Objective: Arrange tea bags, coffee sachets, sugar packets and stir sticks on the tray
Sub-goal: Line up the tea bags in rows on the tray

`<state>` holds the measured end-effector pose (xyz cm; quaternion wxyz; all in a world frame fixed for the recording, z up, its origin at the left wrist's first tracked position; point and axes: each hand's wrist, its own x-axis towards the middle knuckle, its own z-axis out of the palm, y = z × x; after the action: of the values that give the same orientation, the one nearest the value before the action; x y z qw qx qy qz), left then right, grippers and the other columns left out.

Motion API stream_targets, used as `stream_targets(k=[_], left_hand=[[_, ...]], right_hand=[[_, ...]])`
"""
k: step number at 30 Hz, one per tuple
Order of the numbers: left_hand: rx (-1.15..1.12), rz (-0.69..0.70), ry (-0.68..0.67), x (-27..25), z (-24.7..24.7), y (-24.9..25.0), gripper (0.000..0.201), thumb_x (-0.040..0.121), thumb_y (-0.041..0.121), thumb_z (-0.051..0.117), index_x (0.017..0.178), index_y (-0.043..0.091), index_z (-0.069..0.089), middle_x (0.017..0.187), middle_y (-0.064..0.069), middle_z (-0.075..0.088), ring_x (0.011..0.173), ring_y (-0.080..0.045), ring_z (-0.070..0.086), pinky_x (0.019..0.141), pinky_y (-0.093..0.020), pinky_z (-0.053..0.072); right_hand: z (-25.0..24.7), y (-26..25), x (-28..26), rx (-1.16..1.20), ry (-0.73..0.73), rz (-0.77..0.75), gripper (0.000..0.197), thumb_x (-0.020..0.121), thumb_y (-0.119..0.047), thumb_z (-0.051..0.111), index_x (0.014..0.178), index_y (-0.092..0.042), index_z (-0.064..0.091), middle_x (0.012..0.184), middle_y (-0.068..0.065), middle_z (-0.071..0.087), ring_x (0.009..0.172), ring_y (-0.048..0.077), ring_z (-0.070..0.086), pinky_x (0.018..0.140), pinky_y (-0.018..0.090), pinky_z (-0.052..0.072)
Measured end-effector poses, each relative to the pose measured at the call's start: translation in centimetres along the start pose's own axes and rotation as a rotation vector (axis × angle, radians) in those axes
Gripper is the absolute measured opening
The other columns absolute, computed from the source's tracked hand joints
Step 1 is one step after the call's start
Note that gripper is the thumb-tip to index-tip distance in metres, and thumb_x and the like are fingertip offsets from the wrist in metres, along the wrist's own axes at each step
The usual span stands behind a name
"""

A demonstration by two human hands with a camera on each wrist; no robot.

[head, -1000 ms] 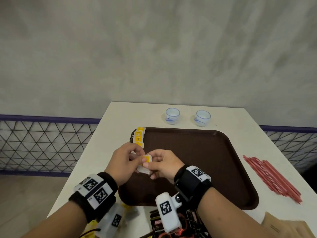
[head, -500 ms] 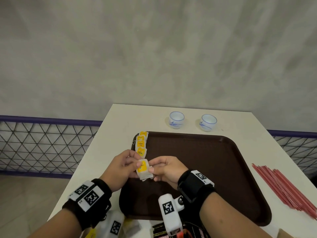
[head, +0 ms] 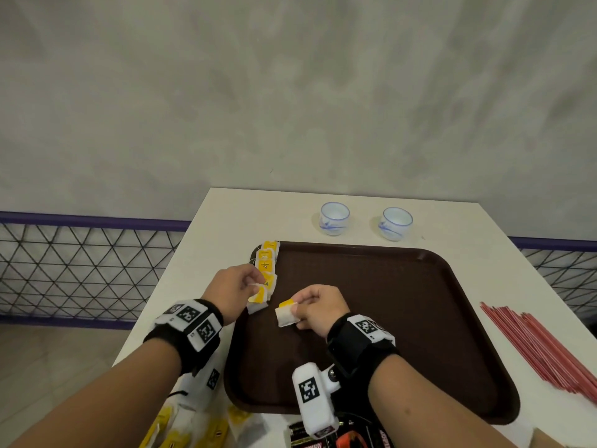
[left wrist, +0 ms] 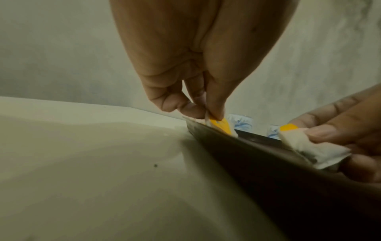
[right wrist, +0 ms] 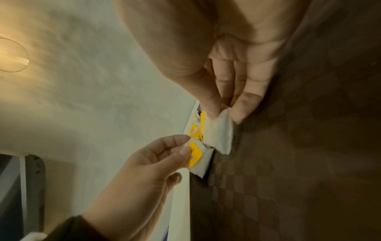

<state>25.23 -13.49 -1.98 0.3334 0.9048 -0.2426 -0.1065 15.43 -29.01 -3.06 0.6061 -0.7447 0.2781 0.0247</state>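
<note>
Paper between thumb and forefinger on both sides: left hand (head: 231,291) pinching a tea bag (head: 258,297) at the near end of the row of tea bags (head: 266,266) along the tray's (head: 403,318) left rim, right hand (head: 318,305) pinching a second tea bag (head: 286,313) just above the brown tray floor, a little apart from the first. Further out, loose tea bags (head: 181,428) and dark coffee sachets (head: 342,438) waiting at the table's near edge, red stir sticks (head: 542,350) on the table right of the tray, two small cups (head: 365,219) beyond it. Step in hand, by the look: extending the tea row. Next move likely calls for laying the left bag down overlapping its neighbour, letting go, then passing across or placing the right one.
</note>
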Motion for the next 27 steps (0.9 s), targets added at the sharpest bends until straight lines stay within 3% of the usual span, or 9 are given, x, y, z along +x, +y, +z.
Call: stream_targets(k=[3,7,10,14,20,25,27], left_hand=[[-0.007,-0.005,0.014,0.8,0.0,0.2,0.017,0.085,0.003,0.063,0.091,0.019,0.065,0.083,0.002,0.061,0.077,-0.012,0.052,0.063,-0.010,0.035],[-0.030,-0.020,0.007,1.5,0.1,0.5,0.019,0.083,0.000,0.064,0.091,0.018,0.066,0.083,0.005,0.059,0.072,-0.004,0.050,0.061,-0.010,0.034],[-0.097,-0.009,-0.006,1.9,0.0,0.2,0.022,0.082,-0.002,0.065,0.089,0.019,0.066,0.084,0.001,0.062,0.073,-0.011,0.052,0.065,-0.014,0.038],[-0.103,0.016,-0.001,2.1,-0.1,-0.2,0.029,0.078,-0.005,0.067,0.089,0.022,0.064,0.091,-0.001,0.066,0.071,-0.015,0.054,0.073,-0.022,0.043],[-0.079,0.072,0.074,1.2,-1.1,-0.1,0.023,0.082,0.005,0.068,0.099,0.020,0.064,0.096,0.005,0.065,0.067,-0.009,0.054,0.064,-0.010,0.038],[0.030,0.123,-0.119,-1.1,-3.0,0.4,0.002,0.087,0.025,0.065,0.088,0.026,0.066,0.088,0.012,0.064,0.077,-0.007,0.055,0.068,-0.010,0.039],[0.040,0.119,-0.185,-1.7,-3.0,0.5,0.004,0.089,0.028,0.063,0.088,0.027,0.065,0.075,0.013,0.061,0.070,0.000,0.054,0.064,-0.007,0.038]], right_hand=[[0.2,-0.2,-0.1,-0.005,-0.020,-0.015,0.022,0.083,0.003,0.066,0.074,-0.016,0.063,0.074,0.004,0.061,0.064,0.020,0.064,0.077,0.039,0.060],[0.5,-0.1,0.4,-0.099,0.009,-0.072,0.024,0.079,-0.004,0.072,0.069,-0.025,0.065,0.073,-0.004,0.061,0.069,0.013,0.059,0.069,0.029,0.054],[0.9,-0.3,0.5,-0.087,0.008,-0.093,0.027,0.078,0.000,0.070,0.070,-0.025,0.063,0.070,-0.005,0.058,0.063,0.009,0.054,0.064,0.025,0.046],[1.8,-0.8,0.5,-0.129,0.054,-0.127,0.032,0.078,0.006,0.059,0.070,-0.025,0.057,0.068,-0.004,0.058,0.065,0.015,0.056,0.070,0.033,0.055],[2.9,-1.1,0.5,-0.157,0.053,-0.188,0.040,0.078,0.010,0.053,0.061,-0.026,0.055,0.061,-0.007,0.053,0.057,0.012,0.053,0.066,0.029,0.052],[3.2,-1.2,0.7,-0.090,0.021,-0.212,0.039,0.076,0.010,0.059,0.062,-0.026,0.063,0.069,-0.001,0.059,0.065,0.014,0.056,0.074,0.039,0.055],[3.2,-1.2,0.6,-0.036,-0.006,-0.220,0.039,0.078,0.012,0.059,0.066,-0.025,0.064,0.070,0.000,0.061,0.064,0.011,0.055,0.070,0.031,0.053]])
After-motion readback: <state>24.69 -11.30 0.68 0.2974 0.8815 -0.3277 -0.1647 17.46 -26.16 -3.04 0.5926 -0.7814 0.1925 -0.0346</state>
